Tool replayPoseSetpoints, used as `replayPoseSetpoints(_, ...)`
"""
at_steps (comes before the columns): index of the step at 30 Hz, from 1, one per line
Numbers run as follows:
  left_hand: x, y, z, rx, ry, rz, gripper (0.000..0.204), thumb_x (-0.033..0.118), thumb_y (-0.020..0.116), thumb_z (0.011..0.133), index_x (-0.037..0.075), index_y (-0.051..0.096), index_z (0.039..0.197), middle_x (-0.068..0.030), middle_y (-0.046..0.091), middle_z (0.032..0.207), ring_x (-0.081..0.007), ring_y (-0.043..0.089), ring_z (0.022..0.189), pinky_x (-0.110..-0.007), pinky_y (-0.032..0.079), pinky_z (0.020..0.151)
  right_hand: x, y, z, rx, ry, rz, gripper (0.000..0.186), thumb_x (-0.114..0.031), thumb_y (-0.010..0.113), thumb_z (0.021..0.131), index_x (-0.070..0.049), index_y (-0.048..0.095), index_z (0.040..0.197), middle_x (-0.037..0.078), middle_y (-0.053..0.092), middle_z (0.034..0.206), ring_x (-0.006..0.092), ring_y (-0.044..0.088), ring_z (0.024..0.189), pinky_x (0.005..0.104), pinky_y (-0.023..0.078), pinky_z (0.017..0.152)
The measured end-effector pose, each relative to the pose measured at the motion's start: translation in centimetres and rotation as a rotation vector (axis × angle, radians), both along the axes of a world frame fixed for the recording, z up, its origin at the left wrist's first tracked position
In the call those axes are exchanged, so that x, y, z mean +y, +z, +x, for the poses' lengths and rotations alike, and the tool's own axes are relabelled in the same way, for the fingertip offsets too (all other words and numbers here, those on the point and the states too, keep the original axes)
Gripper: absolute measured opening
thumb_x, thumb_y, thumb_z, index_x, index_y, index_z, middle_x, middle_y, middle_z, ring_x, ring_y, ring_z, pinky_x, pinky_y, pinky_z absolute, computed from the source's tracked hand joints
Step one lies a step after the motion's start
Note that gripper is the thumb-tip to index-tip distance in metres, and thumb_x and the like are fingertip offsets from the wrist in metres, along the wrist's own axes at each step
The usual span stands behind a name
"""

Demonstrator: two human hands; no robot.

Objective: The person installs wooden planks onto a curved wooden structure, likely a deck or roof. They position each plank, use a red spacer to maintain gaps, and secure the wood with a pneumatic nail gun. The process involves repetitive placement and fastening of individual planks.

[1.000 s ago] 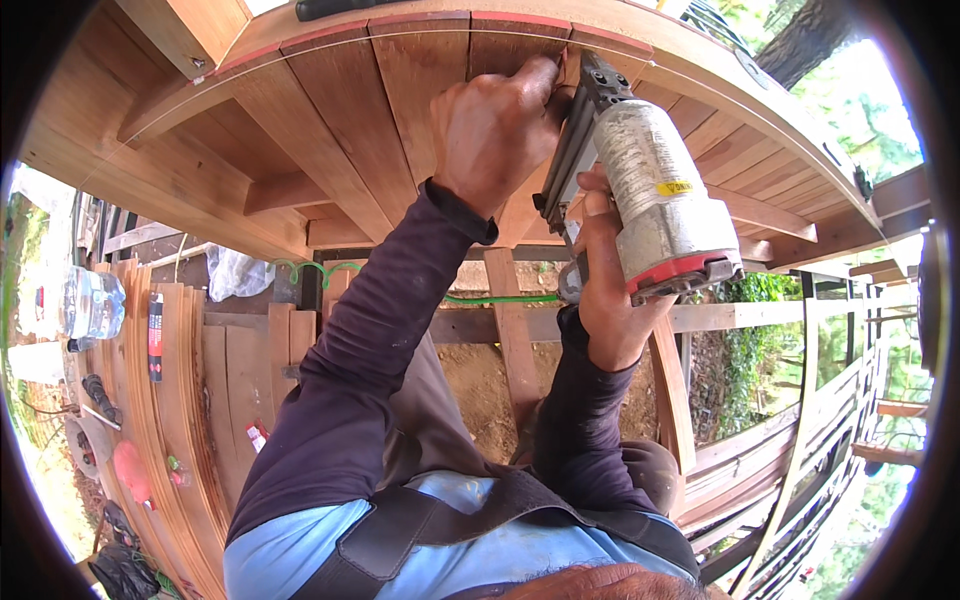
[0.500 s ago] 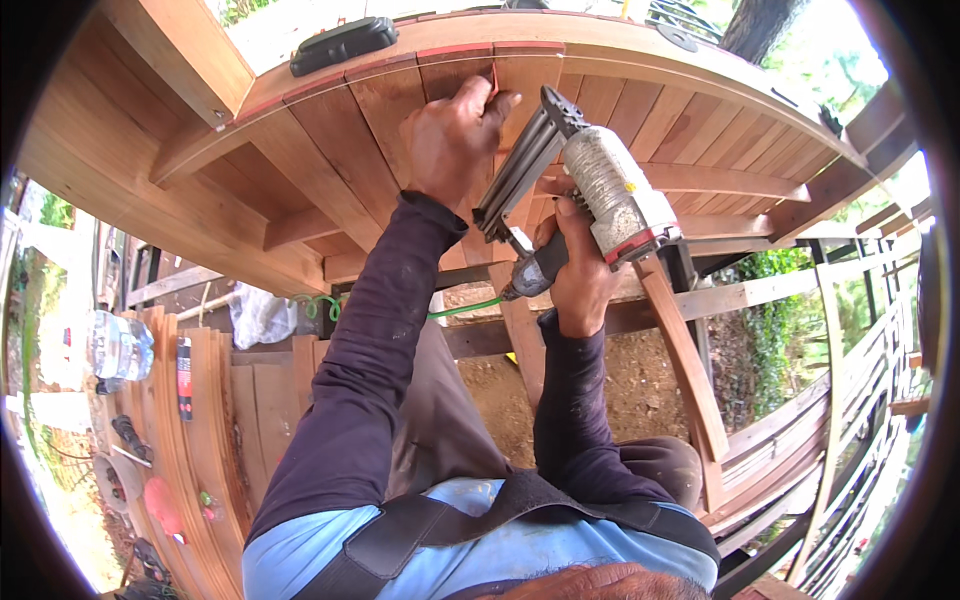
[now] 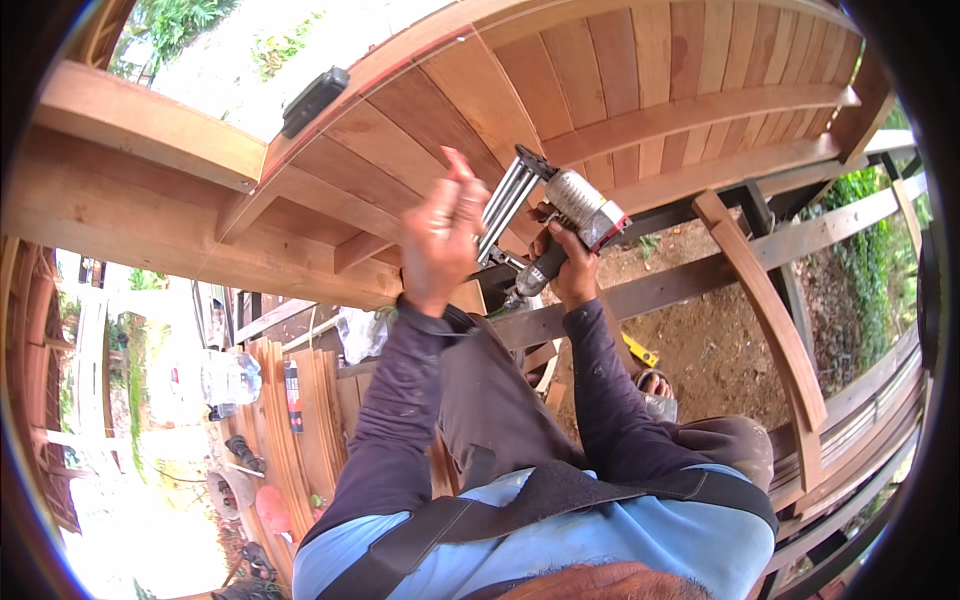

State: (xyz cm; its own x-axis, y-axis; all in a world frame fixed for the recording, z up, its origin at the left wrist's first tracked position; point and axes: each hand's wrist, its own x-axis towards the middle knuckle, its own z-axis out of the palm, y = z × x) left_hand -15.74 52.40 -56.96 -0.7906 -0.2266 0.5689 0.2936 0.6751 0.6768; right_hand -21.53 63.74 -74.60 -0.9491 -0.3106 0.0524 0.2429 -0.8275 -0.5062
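A pneumatic nail gun (image 3: 577, 202) with a dusty silver body and slanted magazine is in my right hand (image 3: 574, 268), fingers wrapped round its dark handle. My left hand (image 3: 438, 238) is raised beside the magazine, its fingers pinched on a small thin red piece (image 3: 455, 160) whose kind I cannot make out. Beyond both hands runs a curved wooden panel of brown boards (image 3: 440, 105), with a red strip along part of its upper edge. The nose of the nail gun appears apart from the boards.
On the panel's rim lies a black case (image 3: 315, 102). A curved wooden rib (image 3: 700, 118) crosses the boards. At left are stacked planks (image 3: 320, 395), a clear water bottle (image 3: 232, 378) and a plastic bag (image 3: 362, 335). A yellow level (image 3: 640, 350) lies below; dark beams (image 3: 680, 285) cross beneath.
My left hand has come away from the panel's upper edge with the red piece. The nail gun stays in my right hand, slightly lower. The view has turned and shifted.
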Motion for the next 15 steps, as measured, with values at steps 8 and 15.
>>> replayPoseSetpoints(8,-2.0,14.9,-7.2,0.337,0.102,-0.295,0.037,0.029,0.056,0.107,-0.004,0.072,0.102,-0.0047,0.068,0.073,-0.0071,0.053,0.061,-0.022,0.041,0.058,2.9,-12.6,1.6,-0.504,-0.027,0.05,0.026,-0.02,0.064,0.091,-0.002,0.065,0.11,0.012,0.072,0.093,0.019,0.06,0.063,0.0351,0.051,0.057)
replayPoseSetpoints(15,-7.4,16.2,-19.6,-0.059,0.099,-0.707,0.041,0.037,0.055,0.103,-0.001,0.072,0.102,-0.0109,0.071,0.089,-0.0174,0.064,0.08,-0.032,0.047,0.077,4.3,-22.0,7.2,-0.818,-0.011,0.077,0.028,-0.023,0.064,0.089,-0.005,0.066,0.109,0.011,0.072,0.09,0.0211,0.061,0.064,0.0384,0.052,0.058)
